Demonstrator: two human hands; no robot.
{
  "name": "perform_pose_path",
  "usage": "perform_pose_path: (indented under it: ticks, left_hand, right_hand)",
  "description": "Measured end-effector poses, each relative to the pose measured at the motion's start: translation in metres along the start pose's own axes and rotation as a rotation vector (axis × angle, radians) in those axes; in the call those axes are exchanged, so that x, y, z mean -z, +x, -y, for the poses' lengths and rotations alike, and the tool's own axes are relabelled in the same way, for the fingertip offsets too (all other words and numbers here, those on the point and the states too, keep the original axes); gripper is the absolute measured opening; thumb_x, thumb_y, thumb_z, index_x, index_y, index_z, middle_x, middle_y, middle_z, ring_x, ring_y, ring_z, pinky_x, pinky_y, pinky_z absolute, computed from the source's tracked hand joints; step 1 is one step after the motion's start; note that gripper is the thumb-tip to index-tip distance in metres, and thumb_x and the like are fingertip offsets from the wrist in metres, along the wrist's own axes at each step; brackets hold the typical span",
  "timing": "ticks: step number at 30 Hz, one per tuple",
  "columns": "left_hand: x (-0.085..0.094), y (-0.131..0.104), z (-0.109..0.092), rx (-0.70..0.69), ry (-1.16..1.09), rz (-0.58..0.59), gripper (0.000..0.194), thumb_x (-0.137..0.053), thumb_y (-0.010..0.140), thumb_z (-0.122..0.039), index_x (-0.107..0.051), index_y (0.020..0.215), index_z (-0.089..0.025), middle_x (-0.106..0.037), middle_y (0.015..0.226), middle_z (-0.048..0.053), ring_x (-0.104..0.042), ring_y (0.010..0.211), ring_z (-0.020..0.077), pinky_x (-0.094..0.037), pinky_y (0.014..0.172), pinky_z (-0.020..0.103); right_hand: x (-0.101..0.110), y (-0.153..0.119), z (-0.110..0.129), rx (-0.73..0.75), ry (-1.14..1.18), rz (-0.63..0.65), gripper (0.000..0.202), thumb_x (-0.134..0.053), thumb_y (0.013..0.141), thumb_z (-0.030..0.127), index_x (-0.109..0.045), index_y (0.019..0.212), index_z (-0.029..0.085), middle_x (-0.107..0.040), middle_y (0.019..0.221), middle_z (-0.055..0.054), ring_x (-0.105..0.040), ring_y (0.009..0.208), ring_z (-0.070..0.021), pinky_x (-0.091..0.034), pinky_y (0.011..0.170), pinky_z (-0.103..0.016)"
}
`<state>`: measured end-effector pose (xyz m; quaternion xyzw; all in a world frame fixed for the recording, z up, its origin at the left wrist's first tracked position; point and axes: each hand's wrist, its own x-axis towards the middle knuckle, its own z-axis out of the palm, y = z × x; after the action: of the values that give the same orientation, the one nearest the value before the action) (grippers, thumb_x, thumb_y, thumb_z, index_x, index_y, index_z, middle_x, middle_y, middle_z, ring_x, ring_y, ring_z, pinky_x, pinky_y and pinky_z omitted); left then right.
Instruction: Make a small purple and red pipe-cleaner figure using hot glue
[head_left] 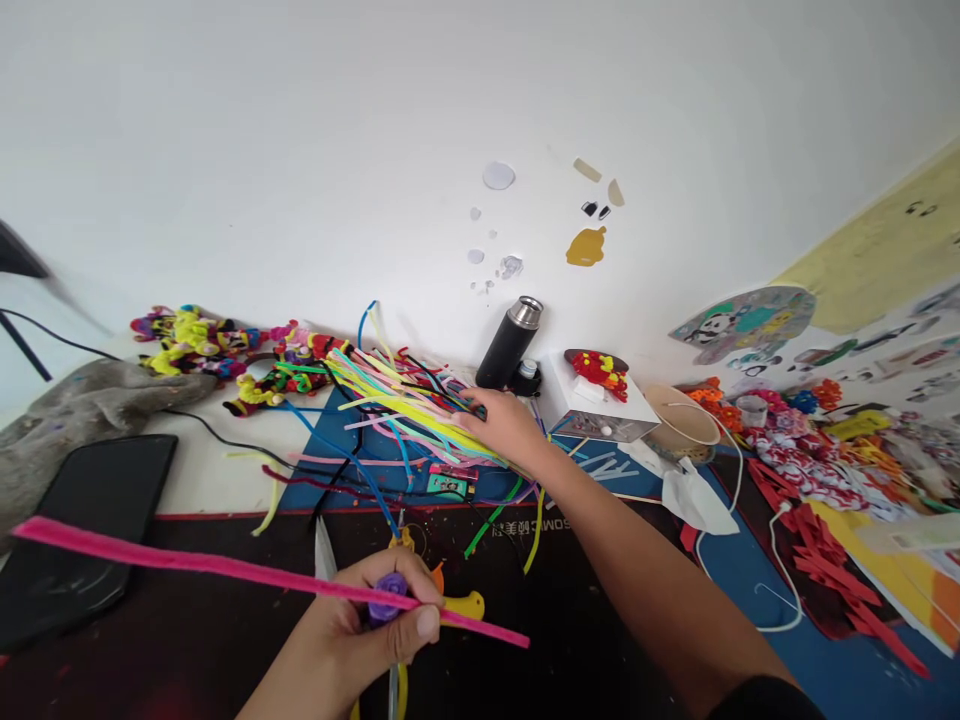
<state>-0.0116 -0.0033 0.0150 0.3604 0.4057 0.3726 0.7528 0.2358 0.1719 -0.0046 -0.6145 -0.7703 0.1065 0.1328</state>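
My left hand [367, 625] is closed, pinching a long bright pink pipe cleaner [202, 562] that stretches far to the left and a little to the right. A small purple coiled piece [388, 597] sits between the same fingers. Farther back, my right hand [499, 425] reaches into a loose heap of multicoloured pipe cleaners [405, 410], its fingers curled onto the strands; the fingertips are partly hidden. Beneath my left hand lies a yellow-handled tool [466, 606], mostly covered, with a metal blade [324, 552] showing beside the wrist.
A black thermos [510, 345] and a white box [596, 405] stand behind my right hand. Finished fuzzy figures [202, 335] lie at the back left, near a black tablet-like pad [97, 510]. Red strips [825, 560] and a white cable [791, 590] are on the right.
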Motion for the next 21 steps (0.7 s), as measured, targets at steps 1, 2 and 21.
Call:
perform_pose_path:
  ticks: [1,2,21]
  left_hand:
    - [0.0,0.0,0.0,0.005,0.0,0.004,0.055,-0.099,0.065,-0.067,-0.074,0.071,-0.018,-0.062,0.067,0.0,-0.049,0.062,0.0127,-0.037,0.063,0.026]
    - [0.0,0.001,0.0,0.008,0.0,0.009,0.056,-0.099,0.064,-0.067,-0.074,0.07,-0.018,-0.062,0.067,0.0,-0.049,0.062,0.013,-0.037,0.063,0.027]
    - [0.001,0.0,-0.001,-0.046,0.023,0.071,0.049,-0.098,0.071,-0.063,-0.075,0.07,-0.019,-0.06,0.071,0.001,-0.047,0.068,0.0149,-0.035,0.067,0.028]
  right_hand:
    - [-0.003,-0.001,0.002,0.011,-0.012,0.031,0.043,-0.073,0.104,0.047,-0.075,0.14,0.024,-0.082,0.128,-0.009,-0.077,0.112,-0.0278,-0.056,0.092,-0.035]
    - [-0.006,-0.003,0.004,0.024,-0.024,0.06,0.046,-0.075,0.102,0.049,-0.075,0.139,0.023,-0.082,0.129,-0.01,-0.077,0.113,-0.0287,-0.055,0.091,-0.035]
    - [0.027,0.007,0.016,-0.067,-0.161,-0.124,0.015,-0.068,0.105,0.028,-0.072,0.117,0.021,-0.074,0.114,-0.007,-0.07,0.099,-0.0245,-0.046,0.08,-0.032]
